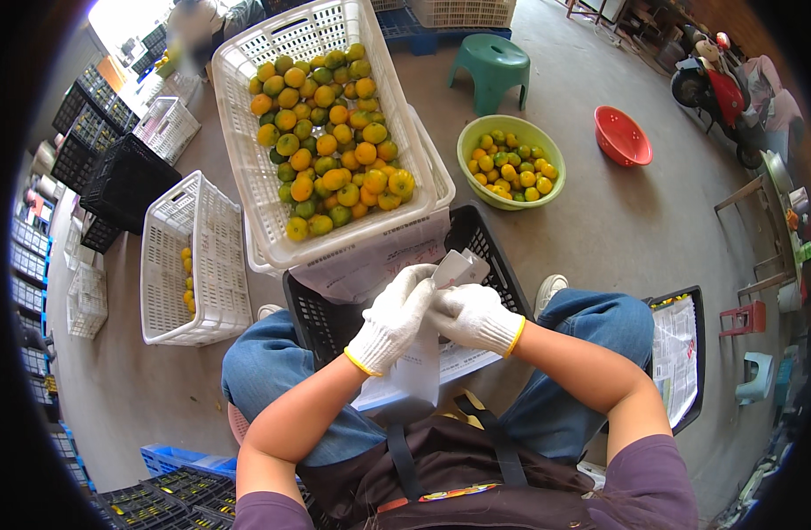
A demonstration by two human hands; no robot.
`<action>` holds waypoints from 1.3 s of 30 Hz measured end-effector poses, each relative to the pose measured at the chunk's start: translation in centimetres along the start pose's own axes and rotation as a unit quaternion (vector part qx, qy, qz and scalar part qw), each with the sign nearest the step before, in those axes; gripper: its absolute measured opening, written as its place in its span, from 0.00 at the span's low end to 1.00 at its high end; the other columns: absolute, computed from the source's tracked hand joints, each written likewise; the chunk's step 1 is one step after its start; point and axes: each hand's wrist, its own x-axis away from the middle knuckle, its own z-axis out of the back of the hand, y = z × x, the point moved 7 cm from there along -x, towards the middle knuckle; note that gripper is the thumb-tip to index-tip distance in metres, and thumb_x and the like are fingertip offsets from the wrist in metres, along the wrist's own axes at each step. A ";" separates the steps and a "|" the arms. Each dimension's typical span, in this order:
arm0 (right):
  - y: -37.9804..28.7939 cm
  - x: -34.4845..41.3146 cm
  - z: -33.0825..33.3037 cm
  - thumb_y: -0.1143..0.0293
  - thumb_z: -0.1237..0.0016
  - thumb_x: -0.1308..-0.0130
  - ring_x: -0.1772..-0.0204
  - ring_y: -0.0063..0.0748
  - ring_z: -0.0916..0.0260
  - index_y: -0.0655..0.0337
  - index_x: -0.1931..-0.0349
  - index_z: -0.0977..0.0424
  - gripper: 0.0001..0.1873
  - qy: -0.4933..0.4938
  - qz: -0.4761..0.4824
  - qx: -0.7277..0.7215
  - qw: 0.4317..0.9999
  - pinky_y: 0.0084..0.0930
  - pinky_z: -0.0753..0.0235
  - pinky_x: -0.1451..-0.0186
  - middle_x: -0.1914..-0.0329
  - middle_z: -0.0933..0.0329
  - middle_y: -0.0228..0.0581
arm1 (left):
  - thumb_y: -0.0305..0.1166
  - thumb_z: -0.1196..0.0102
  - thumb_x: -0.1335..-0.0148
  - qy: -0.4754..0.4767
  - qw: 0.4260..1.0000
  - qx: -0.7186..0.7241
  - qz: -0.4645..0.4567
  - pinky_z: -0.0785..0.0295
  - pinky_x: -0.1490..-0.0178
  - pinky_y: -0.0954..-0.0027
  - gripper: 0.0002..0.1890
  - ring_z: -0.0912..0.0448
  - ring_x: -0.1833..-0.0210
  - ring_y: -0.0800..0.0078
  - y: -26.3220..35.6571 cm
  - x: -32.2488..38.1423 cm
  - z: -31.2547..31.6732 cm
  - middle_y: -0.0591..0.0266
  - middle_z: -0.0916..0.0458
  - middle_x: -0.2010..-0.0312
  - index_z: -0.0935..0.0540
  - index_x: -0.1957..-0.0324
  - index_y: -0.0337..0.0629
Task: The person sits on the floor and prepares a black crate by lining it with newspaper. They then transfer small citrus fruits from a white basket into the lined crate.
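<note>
Both my hands wear white knit gloves with yellow cuffs and meet over a black plastic crate (323, 328) between my knees. My left hand (399, 311) and my right hand (475, 315) grip folded white paper (453, 268) between them, its upper part standing above the fingers. A paler sheet (415, 371) hangs below them. Printed newspaper (359, 268) lines the crate's far side. Just beyond it, a white plastic crate (415, 215) holds many green-orange citrus fruits (326, 142) and rests on another white crate. Whatever lies under my gloves is hidden.
Ahead right stand a green basin (468, 182) of citrus, a green stool (491, 63) and a red basin (623, 136). A white crate (220, 285) with some fruit is at left. At right, a black crate (697, 358) is covered with newspaper. Another person (203, 30) is at the far left.
</note>
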 end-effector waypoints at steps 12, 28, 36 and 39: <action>0.3 0.2 0.8 0.43 0.49 0.37 0.57 0.41 0.18 0.50 0.57 0.18 0.22 -0.050 -0.115 -0.082 0.989 0.32 0.21 0.53 0.64 0.16 0.37 | 0.41 0.49 0.29 -0.044 0.995 -0.032 0.082 0.28 0.45 0.72 0.18 0.23 0.53 0.76 -1.2 -0.2 0.4 0.59 0.17 0.58 0.20 0.49 0.36; 3.7 0.8 -1.7 0.45 0.69 0.25 0.47 0.57 0.25 0.56 0.45 0.30 0.26 0.049 -0.173 -0.210 0.961 0.45 0.27 0.44 0.50 0.22 0.53 | 0.28 0.43 0.32 -0.076 0.863 0.447 0.222 0.21 0.50 0.72 0.08 0.18 0.56 0.73 -5.1 -0.5 -0.5 0.60 0.17 0.59 0.20 0.53 0.37; 3.0 1.1 -0.3 0.48 0.69 0.24 0.50 0.58 0.24 0.61 0.47 0.29 0.26 0.129 -0.085 -0.165 0.974 0.45 0.27 0.46 0.55 0.21 0.54 | 0.30 0.43 0.31 -0.111 0.861 0.446 0.219 0.23 0.44 0.69 0.12 0.19 0.53 0.72 -5.9 -0.5 -1.2 0.59 0.17 0.54 0.21 0.49 0.35; 3.1 1.0 -0.4 0.44 0.67 0.26 0.50 0.57 0.24 0.63 0.51 0.28 0.28 0.085 -0.118 -0.171 0.975 0.44 0.26 0.48 0.57 0.21 0.53 | 0.32 0.44 0.30 -0.099 0.945 0.258 0.175 0.25 0.43 0.71 0.14 0.21 0.51 0.74 -5.7 -0.5 -1.0 0.59 0.18 0.53 0.21 0.47 0.34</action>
